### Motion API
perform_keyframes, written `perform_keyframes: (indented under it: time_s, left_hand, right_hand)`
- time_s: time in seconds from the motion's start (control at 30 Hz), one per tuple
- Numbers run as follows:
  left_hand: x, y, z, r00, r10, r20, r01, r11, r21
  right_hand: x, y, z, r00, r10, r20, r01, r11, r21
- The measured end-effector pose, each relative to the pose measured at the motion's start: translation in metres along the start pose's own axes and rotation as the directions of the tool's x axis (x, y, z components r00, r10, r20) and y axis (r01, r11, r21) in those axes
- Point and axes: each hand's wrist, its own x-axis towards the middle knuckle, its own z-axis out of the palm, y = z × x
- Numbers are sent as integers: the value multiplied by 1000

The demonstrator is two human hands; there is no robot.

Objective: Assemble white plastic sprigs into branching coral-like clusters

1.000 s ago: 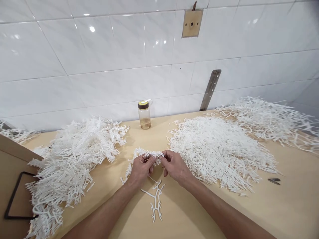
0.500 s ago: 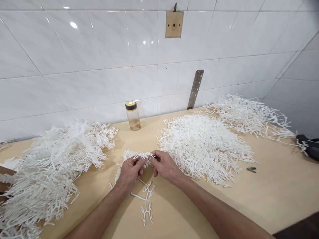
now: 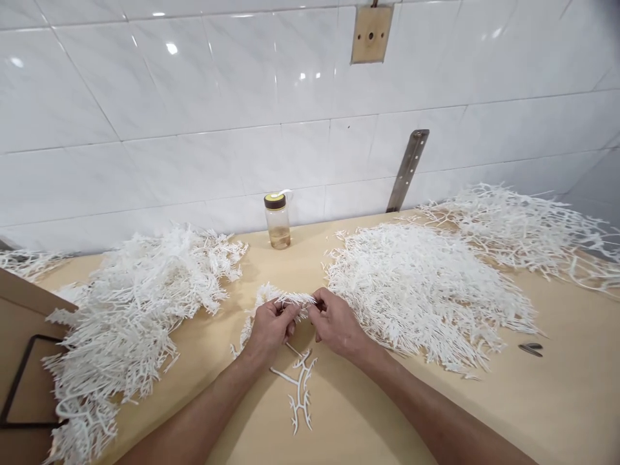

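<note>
My left hand [image 3: 271, 328] is closed on a white branched plastic sprue [image 3: 297, 298] with many short thin prongs along its top. At the right end of that piece, the thumb and fingers of my right hand [image 3: 339, 328] are pinched together. What lies between the right fingertips is mostly hidden. Behind my left hand more pronged white plastic [image 3: 264, 294] rests on the table. A nearly bare branched white runner [image 3: 301, 391] lies flat below my hands, its stem reaching towards the left wrist.
Heaped white sprues [image 3: 145, 284] lie left, beside a brown box [image 3: 26, 329]. Right of my hands spreads a pile of small white pieces [image 3: 426, 290], with bare runners [image 3: 523, 226] behind. A bottle [image 3: 278, 229] and metal bracket [image 3: 408, 171] stand near the tiled wall. Small dark metal pieces [image 3: 531, 349] lie right.
The view has turned a little to the left, showing more of the brown box. Both hands keep nearly the same pose at the white sprue.
</note>
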Motion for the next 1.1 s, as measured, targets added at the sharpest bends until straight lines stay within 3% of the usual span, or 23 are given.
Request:
perform_keyframes:
  time_s: [0.23, 0.53, 0.73, 0.9, 0.97, 1.1]
  left_hand:
    - [-3, 6, -1, 997, -34, 63, 38, 997, -60]
    - [0, 1, -1, 999, -32, -36, 29, 997, -78]
    - [-2, 0, 2, 998, 38, -53, -37, 999, 15]
    - [-4, 2, 7, 989, 102, -110, -94, 992, 80]
    - [-5, 3, 8, 988, 103, -119, -94, 992, 81]
    - [-7, 1, 6, 985, 126, -119, -116, 990, 83]
  right_hand:
    - [3, -2, -4, 992, 35, 121, -50, 991, 125]
    - [0, -7, 0, 994, 97, 51, -99, 994, 54]
    - [0, 1, 3, 998, -15, -69, -2, 969, -246]
    - [0, 0, 10, 945, -295, -144, 160, 796, -584]
    - [0, -4, 12, 931, -331, -154, 169, 763, -623]
    - [2, -11, 3, 980, -68, -189, -27, 886, -463]
